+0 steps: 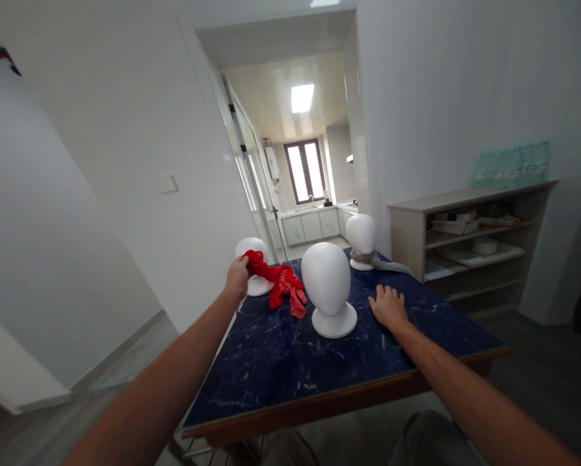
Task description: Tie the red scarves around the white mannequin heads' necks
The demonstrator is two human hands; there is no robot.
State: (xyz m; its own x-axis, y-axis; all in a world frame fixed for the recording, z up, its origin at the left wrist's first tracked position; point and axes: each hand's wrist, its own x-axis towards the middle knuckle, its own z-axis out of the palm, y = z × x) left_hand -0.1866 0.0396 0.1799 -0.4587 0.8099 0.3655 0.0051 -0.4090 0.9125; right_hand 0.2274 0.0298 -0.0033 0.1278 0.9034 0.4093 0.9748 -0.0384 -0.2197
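My left hand (236, 278) pinches one end of a red scarf (285, 285), which stretches right and lies bunched on the dark blue table (280, 362). A paler red part shows at the bunched end. Behind that hand and the scarf stands a white foam mannequin head (251, 244), partly hidden. Another bare foam head (326, 278) stands upright at the middle of the table. Flat on the tabletop, to its right, rests my right hand (390, 307), open and holding nothing. A third foam head (361, 233) at the far right has a grey scarf (387, 265) around its base.
Beyond the table's right side is a low shelf unit (409, 243) with boxes and trays inside. Bottles (513, 166) in a pack stand on top of it. A doorway past the table's far edge opens onto a kitchen; a wall (183, 259) runs along the left.
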